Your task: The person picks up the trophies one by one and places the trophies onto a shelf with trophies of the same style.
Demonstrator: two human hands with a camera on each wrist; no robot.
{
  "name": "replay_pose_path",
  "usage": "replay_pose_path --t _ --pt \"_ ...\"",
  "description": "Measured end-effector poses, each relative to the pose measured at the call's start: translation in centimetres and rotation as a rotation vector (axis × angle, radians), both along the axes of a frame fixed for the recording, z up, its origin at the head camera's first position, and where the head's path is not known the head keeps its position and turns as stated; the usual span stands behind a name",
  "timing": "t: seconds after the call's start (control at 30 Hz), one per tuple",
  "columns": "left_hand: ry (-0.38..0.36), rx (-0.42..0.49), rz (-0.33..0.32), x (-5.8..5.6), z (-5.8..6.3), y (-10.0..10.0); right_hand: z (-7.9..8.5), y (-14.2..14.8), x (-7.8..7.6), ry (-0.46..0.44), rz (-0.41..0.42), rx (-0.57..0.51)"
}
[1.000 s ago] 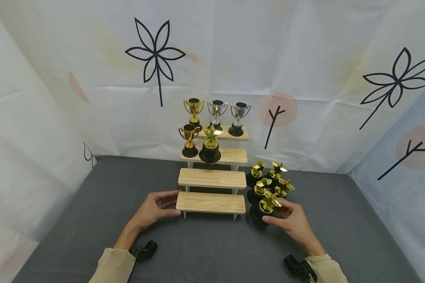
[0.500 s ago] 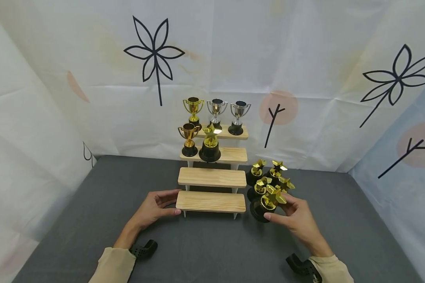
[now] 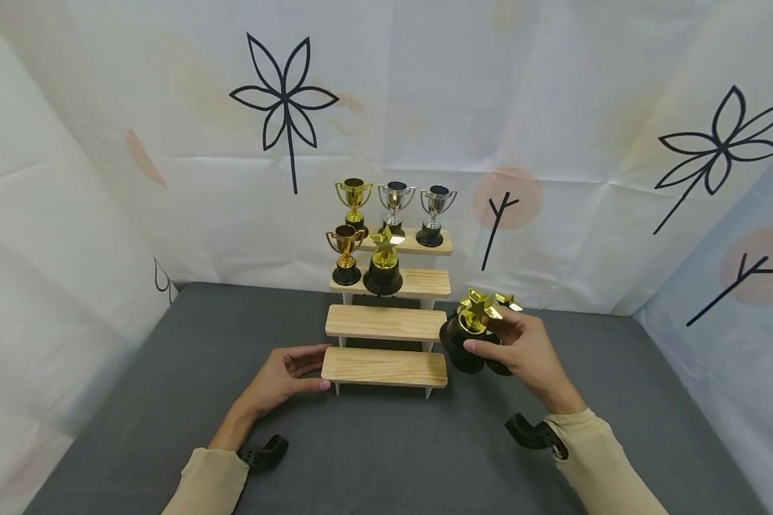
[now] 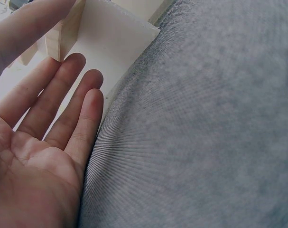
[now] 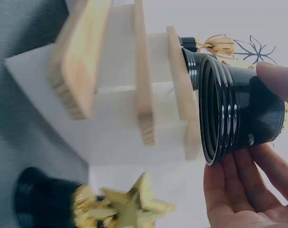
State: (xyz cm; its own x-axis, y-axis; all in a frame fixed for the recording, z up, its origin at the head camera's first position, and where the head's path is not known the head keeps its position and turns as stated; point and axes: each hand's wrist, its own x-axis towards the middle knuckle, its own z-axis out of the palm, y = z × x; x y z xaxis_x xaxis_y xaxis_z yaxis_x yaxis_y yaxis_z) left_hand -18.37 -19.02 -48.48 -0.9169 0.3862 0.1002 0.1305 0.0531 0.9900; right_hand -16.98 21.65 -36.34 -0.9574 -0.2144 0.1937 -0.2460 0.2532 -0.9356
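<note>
My right hand (image 3: 522,354) holds a gold star trophy (image 3: 467,350) by its black base, beside the right end of a tiered wooden display stand (image 3: 383,367). In the right wrist view, thumb and fingers lie on opposite sides of that base (image 5: 257,104), its hollow underside showing. My left hand (image 3: 280,379) is at the left end of the lowest step. The left wrist view has its fingers (image 4: 72,114) extended, fingertips right at a step's end. One gold star trophy (image 3: 384,275) and a bronze-coloured cup trophy (image 3: 346,244) stand on the second step from the top.
On the top step are a gold cup trophy (image 3: 354,194) and two silver ones (image 3: 396,198). More star trophies (image 3: 509,302) stand on the grey table (image 3: 393,458) right of the stand, partly hidden by my right hand. A patterned white cloth (image 3: 554,93) hangs behind.
My right hand has lifted the front star trophy off the table and carried it up and left, toward the stand's right end. My left hand has stayed in place.
</note>
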Motion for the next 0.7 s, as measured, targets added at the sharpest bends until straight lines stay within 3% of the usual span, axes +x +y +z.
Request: replay_pose_path --t 0.3,0.53,0.7 --pt "-0.003 0.016 -0.007 -0.1 -0.2 -0.2 2.7 -2.5 -4.0 -0.002 0.016 0.068" --pt "-0.011 0.021 -0.002 0.0 -0.1 -0.2 3.4 -3.6 -7.0 -0.036 0.029 0.098" --pt "-0.01 0.017 -0.007 0.0 -0.2 -0.2 3.4 -4.2 -8.2 -0.065 0.032 0.106"
